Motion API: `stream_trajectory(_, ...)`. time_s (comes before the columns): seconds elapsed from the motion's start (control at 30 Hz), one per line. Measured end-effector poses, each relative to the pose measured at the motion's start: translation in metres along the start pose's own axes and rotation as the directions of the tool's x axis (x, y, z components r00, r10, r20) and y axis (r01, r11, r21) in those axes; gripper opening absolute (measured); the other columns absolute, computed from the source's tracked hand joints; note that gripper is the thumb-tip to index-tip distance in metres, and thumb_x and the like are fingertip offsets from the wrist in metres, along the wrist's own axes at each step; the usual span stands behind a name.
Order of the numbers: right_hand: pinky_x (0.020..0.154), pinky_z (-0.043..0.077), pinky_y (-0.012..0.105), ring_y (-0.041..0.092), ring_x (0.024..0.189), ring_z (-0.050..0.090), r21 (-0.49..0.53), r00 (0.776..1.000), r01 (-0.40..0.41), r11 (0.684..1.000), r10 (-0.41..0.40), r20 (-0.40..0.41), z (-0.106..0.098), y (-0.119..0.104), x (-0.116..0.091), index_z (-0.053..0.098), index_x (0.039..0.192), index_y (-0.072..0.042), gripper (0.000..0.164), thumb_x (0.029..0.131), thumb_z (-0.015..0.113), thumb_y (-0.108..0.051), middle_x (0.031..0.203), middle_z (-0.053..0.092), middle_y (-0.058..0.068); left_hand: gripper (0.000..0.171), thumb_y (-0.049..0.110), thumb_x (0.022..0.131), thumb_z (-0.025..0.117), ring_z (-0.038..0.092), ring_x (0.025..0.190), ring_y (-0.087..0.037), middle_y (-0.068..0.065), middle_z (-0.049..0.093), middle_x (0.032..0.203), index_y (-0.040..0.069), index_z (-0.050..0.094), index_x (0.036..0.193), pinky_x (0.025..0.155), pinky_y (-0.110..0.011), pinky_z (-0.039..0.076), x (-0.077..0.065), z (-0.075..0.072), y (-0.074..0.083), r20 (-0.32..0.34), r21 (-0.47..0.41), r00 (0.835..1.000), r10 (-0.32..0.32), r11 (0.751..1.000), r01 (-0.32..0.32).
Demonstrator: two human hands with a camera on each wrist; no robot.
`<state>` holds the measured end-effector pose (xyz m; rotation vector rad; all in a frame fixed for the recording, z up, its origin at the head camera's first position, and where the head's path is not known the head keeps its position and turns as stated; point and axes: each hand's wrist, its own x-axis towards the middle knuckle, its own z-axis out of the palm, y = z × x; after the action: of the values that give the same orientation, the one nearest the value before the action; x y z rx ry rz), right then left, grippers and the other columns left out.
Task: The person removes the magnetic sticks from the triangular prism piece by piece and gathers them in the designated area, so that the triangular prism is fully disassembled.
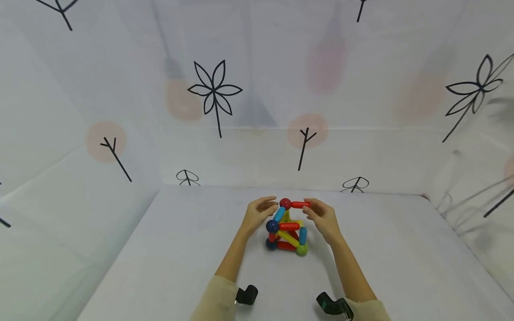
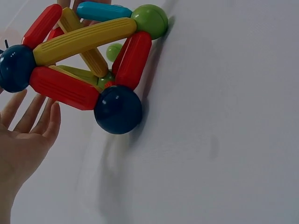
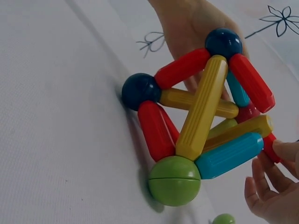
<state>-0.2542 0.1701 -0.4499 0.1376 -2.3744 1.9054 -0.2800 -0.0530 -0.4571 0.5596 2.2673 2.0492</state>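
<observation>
A structure of magnetic rods and balls stands upright on the white table, with dark blue balls (image 2: 118,110), a green ball (image 1: 301,249), red rods (image 3: 181,69), yellow rods (image 3: 204,107) and blue rods (image 3: 230,156). At its top, a red ball (image 1: 285,203) has a red rod (image 1: 299,205) pointing right. My right hand (image 1: 324,219) pinches that rod's outer end between thumb and fingers, as the right wrist view also shows. Beside the structure's left side, my left hand (image 1: 258,215) is held with loosely extended fingers, near the red ball and holding nothing.
The white table (image 1: 168,267) meets a white cloth backdrop (image 1: 257,156) printed with flowers and twigs. Another green ball (image 3: 224,219) shows behind the structure. Black wrist cameras (image 1: 246,295) sit near both sleeves.
</observation>
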Motion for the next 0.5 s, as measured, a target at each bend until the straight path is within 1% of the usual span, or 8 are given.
stream_trajectory(0.03,0.076,0.050,0.017,0.020,0.094,0.060,0.001,1.000,0.000,1.000,0.000,0.000,0.000,0.000,0.000,0.054,0.128,-0.001,0.040,0.093,0.059,-0.020,0.118,0.059,0.023,0.037,0.014,0.091,0.061,0.062,0.105,-0.032,-0.020,0.063,0.117,0.000,0.058,0.125,0.084,-0.036,0.053,0.003,0.000,0.000,0.015,-0.002,1.000,-0.007,1.000,0.007)
stream_trajectory(0.13,0.077,0.050,0.017,0.026,0.098,0.060,0.004,1.000,0.001,1.000,-0.001,0.001,0.001,0.001,0.001,0.054,0.128,-0.001,0.039,0.093,0.059,-0.019,0.118,0.059,0.023,0.039,0.016,0.092,0.060,0.061,0.108,-0.028,-0.018,0.061,0.122,0.000,0.056,0.127,0.085,-0.034,0.052,0.008,0.000,0.001,0.068,-0.007,0.997,-0.032,0.999,0.033)
stream_trajectory(0.17,0.077,0.050,0.018,0.029,0.099,0.060,0.006,1.000,0.005,1.000,-0.005,0.001,0.001,0.001,0.001,0.054,0.127,-0.001,0.039,0.093,0.059,-0.019,0.117,0.059,0.023,0.039,0.017,0.092,0.059,0.060,0.109,-0.027,-0.018,0.061,0.122,0.000,0.056,0.128,0.086,-0.034,0.052,0.009,0.000,0.002,0.084,-0.008,0.996,-0.040,0.999,0.041)
stream_trajectory(0.27,0.077,0.050,0.018,0.033,0.100,0.059,0.006,1.000,0.013,1.000,-0.013,-0.001,0.001,0.002,0.001,0.054,0.127,0.000,0.038,0.094,0.058,-0.018,0.116,0.059,0.024,0.040,0.018,0.092,0.059,0.060,0.109,-0.028,-0.017,0.060,0.124,0.001,0.055,0.129,0.087,-0.035,0.051,0.012,0.001,0.003,0.119,0.006,0.991,-0.061,0.998,0.061)
stream_trajectory(0.37,0.077,0.051,0.018,0.032,0.099,0.060,0.002,1.000,0.019,1.000,-0.019,-0.007,0.001,0.001,0.001,0.054,0.127,0.001,0.038,0.094,0.058,-0.018,0.116,0.059,0.024,0.039,0.018,0.093,0.059,0.059,0.109,-0.027,-0.017,0.060,0.123,0.004,0.055,0.129,0.086,-0.035,0.052,0.014,0.003,0.002,0.135,0.021,0.987,-0.083,0.996,0.081)
stream_trajectory(0.5,0.076,0.051,0.018,0.026,0.097,0.062,0.001,1.000,0.015,1.000,-0.015,-0.010,0.001,0.001,0.000,0.054,0.127,0.001,0.039,0.093,0.059,-0.018,0.117,0.059,0.024,0.040,0.017,0.093,0.057,0.058,0.108,-0.030,-0.020,0.059,0.123,0.004,0.054,0.131,0.084,-0.036,0.052,0.014,0.004,0.001,0.141,0.041,0.985,-0.103,0.994,0.099)
